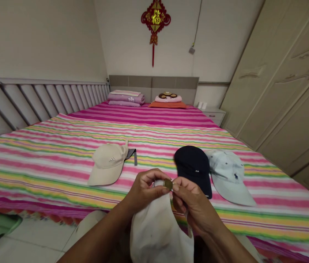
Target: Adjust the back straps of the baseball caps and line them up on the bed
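Both hands meet at the back strap of a white cap [158, 230], held low in front of me. My left hand [150, 186] pinches the strap beside a brass-coloured buckle [168, 184]. From the other side, my right hand [188, 197] grips the strap end between thumb and fingertips, right by the buckle. The cap hangs below with its strap opening towards the right. On the bed, a beige cap [109, 162] with a loose grey strap lies to the left. A dark navy cap [192, 166] and a pale blue cap [228, 175] lie on the right, overlapping.
The bed's striped sheet [74, 142] spreads before me, with folded purple bedding [125, 99] and an orange pillow [168, 105] at the headboard [173, 84]. A railing [61, 95] runs along the left. A wardrobe [286, 98] stands right; a green stool [2, 226] is lower left.
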Motion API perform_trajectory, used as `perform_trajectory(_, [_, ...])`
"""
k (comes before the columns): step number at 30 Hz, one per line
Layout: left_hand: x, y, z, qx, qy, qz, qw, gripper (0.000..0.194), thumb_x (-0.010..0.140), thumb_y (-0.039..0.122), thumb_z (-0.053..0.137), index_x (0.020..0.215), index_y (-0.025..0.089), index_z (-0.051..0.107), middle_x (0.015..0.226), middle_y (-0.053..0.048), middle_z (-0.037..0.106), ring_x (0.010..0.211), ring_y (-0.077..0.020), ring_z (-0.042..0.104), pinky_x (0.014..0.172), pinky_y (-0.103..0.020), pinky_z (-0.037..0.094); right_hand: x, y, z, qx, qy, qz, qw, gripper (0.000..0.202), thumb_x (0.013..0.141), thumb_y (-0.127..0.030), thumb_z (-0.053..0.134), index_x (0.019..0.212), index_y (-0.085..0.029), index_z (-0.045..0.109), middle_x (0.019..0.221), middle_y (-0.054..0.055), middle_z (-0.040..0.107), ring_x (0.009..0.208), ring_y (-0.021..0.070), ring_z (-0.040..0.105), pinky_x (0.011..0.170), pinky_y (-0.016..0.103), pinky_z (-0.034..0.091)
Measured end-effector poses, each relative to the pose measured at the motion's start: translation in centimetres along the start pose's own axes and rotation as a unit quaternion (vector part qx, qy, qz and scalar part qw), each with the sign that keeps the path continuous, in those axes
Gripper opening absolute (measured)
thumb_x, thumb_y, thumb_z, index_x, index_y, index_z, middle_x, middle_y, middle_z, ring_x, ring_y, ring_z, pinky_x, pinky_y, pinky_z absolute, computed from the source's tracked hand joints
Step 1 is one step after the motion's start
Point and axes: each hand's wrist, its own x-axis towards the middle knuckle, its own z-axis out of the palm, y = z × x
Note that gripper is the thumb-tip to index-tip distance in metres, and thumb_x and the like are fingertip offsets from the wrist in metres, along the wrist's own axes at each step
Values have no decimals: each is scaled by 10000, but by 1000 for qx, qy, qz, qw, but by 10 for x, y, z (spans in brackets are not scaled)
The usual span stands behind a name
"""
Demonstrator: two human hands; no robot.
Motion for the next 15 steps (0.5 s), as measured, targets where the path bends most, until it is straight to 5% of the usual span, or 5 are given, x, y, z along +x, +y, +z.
perform_trajectory(8, [1,-2,0,-113,64,-51,990,197,558,190,736,723,146,637,698,-6,587,640,-98,521,614,-212,404,2,-8,-6,-58,-19,-7,998,195,715,-302,599,648,-149,497,526,-33,483,478,66,386,478,200,278])
perform_trajectory(15, [-2,-4,1,-130,37,-101,986,176,591,201,717,738,138,644,672,-10,597,590,-99,530,576,-218,410,4,-7,-8,-52,-35,12,998,232,694,-355,637,672,-151,528,588,-12,520,490,77,412,487,212,309])
